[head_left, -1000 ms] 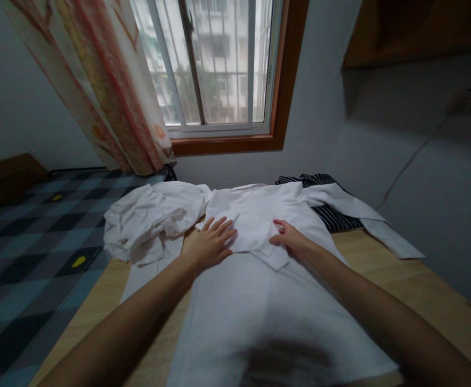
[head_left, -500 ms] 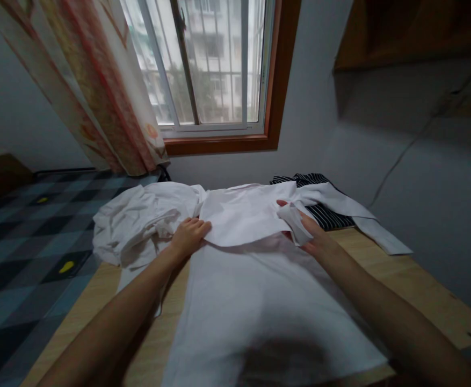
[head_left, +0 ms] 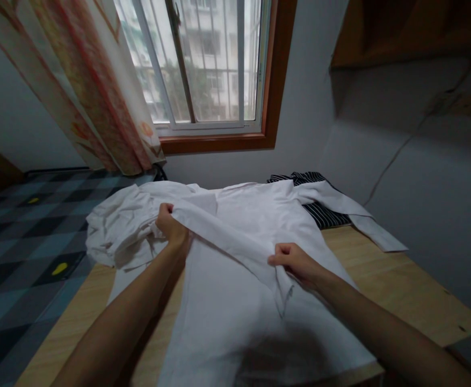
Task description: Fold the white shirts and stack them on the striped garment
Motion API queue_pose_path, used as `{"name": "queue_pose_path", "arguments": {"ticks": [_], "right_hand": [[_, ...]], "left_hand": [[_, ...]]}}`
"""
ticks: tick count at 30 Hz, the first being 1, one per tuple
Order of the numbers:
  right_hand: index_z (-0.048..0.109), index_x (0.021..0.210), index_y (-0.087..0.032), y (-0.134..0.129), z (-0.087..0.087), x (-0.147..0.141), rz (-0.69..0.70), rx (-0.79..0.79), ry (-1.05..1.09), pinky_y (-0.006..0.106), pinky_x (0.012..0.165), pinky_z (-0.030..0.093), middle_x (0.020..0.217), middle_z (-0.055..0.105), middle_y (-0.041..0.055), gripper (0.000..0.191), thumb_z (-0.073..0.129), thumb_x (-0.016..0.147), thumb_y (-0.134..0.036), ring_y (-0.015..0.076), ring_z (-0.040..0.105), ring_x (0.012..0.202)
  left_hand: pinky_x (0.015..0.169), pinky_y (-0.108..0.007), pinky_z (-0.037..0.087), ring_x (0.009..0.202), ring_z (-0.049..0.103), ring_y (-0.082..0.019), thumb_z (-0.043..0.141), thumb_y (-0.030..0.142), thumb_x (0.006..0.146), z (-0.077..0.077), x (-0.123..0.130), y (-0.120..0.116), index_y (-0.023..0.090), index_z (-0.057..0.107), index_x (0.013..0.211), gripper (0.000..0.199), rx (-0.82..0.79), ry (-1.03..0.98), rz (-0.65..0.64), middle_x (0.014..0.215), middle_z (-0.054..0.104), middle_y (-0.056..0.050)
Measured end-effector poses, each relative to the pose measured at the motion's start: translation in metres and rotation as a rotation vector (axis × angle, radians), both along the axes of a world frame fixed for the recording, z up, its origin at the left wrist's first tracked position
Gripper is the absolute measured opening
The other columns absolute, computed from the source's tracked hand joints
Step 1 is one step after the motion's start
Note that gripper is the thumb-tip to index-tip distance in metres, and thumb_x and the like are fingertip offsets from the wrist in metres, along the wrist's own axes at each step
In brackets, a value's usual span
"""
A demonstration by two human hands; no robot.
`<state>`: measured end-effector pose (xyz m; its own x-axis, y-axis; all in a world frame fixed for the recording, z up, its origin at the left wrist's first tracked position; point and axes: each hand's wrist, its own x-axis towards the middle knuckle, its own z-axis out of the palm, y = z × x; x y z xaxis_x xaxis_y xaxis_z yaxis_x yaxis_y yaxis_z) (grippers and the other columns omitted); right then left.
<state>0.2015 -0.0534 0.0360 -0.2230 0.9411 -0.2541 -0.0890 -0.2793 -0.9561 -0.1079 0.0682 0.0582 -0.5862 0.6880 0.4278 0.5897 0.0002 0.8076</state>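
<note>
A white shirt (head_left: 243, 215) lies spread on the wooden table, its body reaching toward the near edge. One sleeve (head_left: 223, 236) is stretched diagonally across it. My left hand (head_left: 171, 224) is closed on the upper left part of this sleeve, beside a crumpled white garment (head_left: 118, 226). Lower and to the right, my right hand (head_left: 294, 262) pinches the sleeve near its end, and the cuff hangs below the fingers. The other sleeve (head_left: 340, 204) extends out to the right, over a black striped garment (head_left: 324, 215).
The wooden table (head_left: 400, 290) shows at both sides of the shirt. To the left is a checked bedspread (head_left: 29, 242). Behind stand a window (head_left: 215, 70) and a patterned curtain (head_left: 98, 86). A wooden shelf (head_left: 412, 32) hangs at the upper right.
The sleeve part that was laid across the shirt's upper body is now pulled down into a diagonal strip. My right hand has moved nearer and my left hand slightly left and up.
</note>
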Motion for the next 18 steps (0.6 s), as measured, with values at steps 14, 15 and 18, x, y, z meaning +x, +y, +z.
{"name": "queue_pose_path", "arguments": {"ticks": [14,15,18], "right_hand": [[0.052,0.102,-0.023,-0.003,-0.024,0.013,0.126,0.212,-0.099,0.024,0.064,0.04,0.097,0.063,-0.0005,0.05,0.047,0.054,-0.011,0.0165,0.056,0.078],[0.051,0.105,-0.024,-0.005,-0.024,0.014,0.166,0.219,-0.084,0.024,0.063,0.04,0.096,0.063,-0.0007,0.052,0.047,0.055,-0.011,0.0162,0.056,0.078],[0.05,0.115,-0.024,-0.008,-0.021,0.016,0.235,0.22,-0.053,0.023,0.061,0.039,0.095,0.063,-0.0008,0.061,0.047,0.055,-0.01,0.0163,0.057,0.078]], "left_hand": [[0.101,-0.044,0.038,0.121,0.049,-0.029,0.045,0.01,0.079,0.007,-0.027,-0.058,0.024,0.062,0.12,0.047,-0.116,1.17,-0.777,0.128,0.059,-0.009],[0.102,-0.042,0.038,0.121,0.049,-0.026,0.044,0.008,0.076,0.016,-0.022,-0.052,0.023,0.062,0.12,0.049,-0.084,1.135,-0.808,0.128,0.06,-0.008],[0.107,-0.04,0.034,0.127,0.046,-0.022,0.04,0.005,0.074,0.043,-0.005,-0.018,0.019,0.057,0.13,0.06,-0.029,1.077,-0.797,0.134,0.058,-0.007]]}}
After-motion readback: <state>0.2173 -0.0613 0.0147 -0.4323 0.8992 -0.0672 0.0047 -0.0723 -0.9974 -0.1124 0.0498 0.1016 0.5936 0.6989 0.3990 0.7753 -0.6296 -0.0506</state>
